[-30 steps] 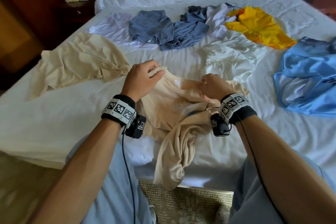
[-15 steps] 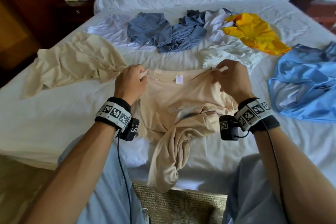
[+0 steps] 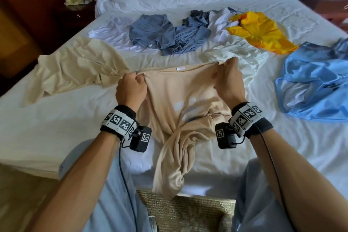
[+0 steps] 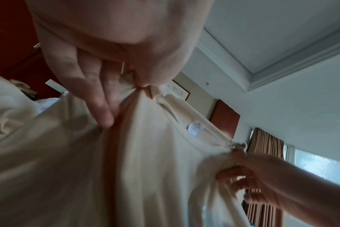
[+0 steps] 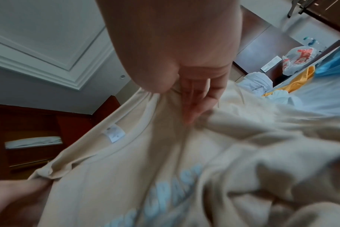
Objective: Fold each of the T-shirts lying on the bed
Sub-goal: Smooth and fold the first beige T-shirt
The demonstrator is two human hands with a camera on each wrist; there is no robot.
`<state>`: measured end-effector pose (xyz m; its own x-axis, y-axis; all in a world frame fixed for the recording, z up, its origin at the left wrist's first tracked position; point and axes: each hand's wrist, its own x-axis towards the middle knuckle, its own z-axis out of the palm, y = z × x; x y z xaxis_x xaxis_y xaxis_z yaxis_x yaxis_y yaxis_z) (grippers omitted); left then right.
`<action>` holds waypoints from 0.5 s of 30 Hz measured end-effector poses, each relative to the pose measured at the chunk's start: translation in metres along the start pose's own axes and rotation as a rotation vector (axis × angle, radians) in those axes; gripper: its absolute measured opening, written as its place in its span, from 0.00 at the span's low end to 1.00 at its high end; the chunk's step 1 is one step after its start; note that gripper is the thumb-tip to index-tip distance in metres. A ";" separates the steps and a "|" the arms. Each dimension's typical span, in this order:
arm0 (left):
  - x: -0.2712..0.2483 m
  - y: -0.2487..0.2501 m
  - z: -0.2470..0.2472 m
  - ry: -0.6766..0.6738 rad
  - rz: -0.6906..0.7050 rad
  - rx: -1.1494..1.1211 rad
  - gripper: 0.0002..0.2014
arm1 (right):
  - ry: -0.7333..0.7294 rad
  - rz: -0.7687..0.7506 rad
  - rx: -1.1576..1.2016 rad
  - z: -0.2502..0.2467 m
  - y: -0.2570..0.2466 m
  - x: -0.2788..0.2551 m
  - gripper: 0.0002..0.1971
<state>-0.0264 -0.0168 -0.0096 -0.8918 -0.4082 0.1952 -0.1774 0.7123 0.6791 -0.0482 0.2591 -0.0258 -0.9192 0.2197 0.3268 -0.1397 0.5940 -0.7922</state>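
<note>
While spread between them, peach T-shirt (image 3: 180, 96) | left hand (image 3: 130, 90) pinches collar | right hand (image 3: 228, 81) pinches collar

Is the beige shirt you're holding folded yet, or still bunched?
Not folded: beige shirt held by its shoulders, lower half twisted, hanging off the bed edge.

Two hands show: the left hand (image 3: 131, 90) and the right hand (image 3: 228, 81). One white bed (image 3: 47, 128) holds the clothes. There are two soft beige T-shirts, one peach-beige cotton T-shirt (image 3: 180, 103) and one pale cream crumpled T-shirt (image 3: 75, 66). There is one bright yellow shirt (image 3: 260, 31), one shiny light blue shirt (image 3: 316, 81) and one grey-blue heap of cloth (image 3: 165, 34); I cannot tell how many shirts are in it.
</note>
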 end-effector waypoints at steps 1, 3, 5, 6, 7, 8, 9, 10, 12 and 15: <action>-0.004 0.005 -0.002 0.032 0.020 -0.013 0.15 | 0.042 -0.025 0.000 0.001 -0.001 -0.001 0.08; -0.012 0.014 -0.007 0.109 0.060 -0.035 0.15 | 0.128 -0.076 0.045 0.003 -0.006 -0.004 0.08; -0.016 0.017 -0.008 0.160 0.100 -0.103 0.21 | 0.205 -0.114 0.120 0.004 -0.016 -0.010 0.08; -0.017 0.017 -0.009 0.169 0.098 -0.153 0.23 | 0.237 -0.115 0.152 0.005 -0.022 -0.014 0.07; -0.017 0.018 -0.010 0.175 0.094 -0.220 0.25 | 0.271 -0.105 0.183 0.005 -0.028 -0.018 0.06; -0.018 0.020 -0.012 0.185 0.085 -0.297 0.27 | 0.304 -0.087 0.215 0.006 -0.034 -0.023 0.06; -0.020 0.022 -0.015 0.205 0.086 -0.373 0.28 | 0.329 -0.067 0.246 0.007 -0.040 -0.026 0.06; -0.024 0.028 -0.019 0.235 0.098 -0.431 0.29 | 0.350 -0.047 0.288 0.009 -0.046 -0.029 0.06; -0.031 0.042 -0.030 0.295 0.137 -0.518 0.29 | 0.402 -0.029 0.386 0.008 -0.062 -0.034 0.06; -0.038 0.071 -0.056 0.382 0.228 -0.622 0.30 | 0.520 -0.072 0.482 -0.011 -0.099 -0.036 0.03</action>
<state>0.0183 0.0175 0.0712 -0.6526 -0.5394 0.5322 0.3616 0.3955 0.8443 0.0029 0.2012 0.0469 -0.6237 0.6048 0.4952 -0.4511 0.2389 -0.8599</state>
